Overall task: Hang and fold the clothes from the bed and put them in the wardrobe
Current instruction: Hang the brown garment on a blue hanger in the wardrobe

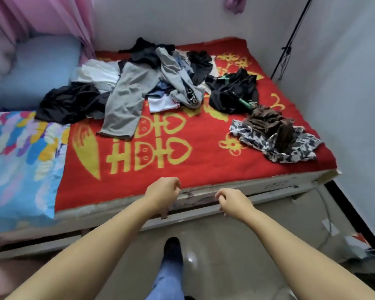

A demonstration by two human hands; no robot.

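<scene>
Red blanket [182,135], clothes pile [152,79], blue pillow [35,70], colourful quilt [20,165]

The near half of the red blanket [165,148] lies bare, so there is open room between the bed's front edge [225,192] and the clothes. A heap of clothes [152,81] fills the far middle, its grey trousers [126,105] reaching furthest forward. A black garment [234,92] lies just right of the heap, and a brown and patterned bundle [275,137] sits near the right edge, close to the wall [344,83]. On the left, a bright quilt [22,165] and blue pillow [37,70] bound the open patch.
</scene>
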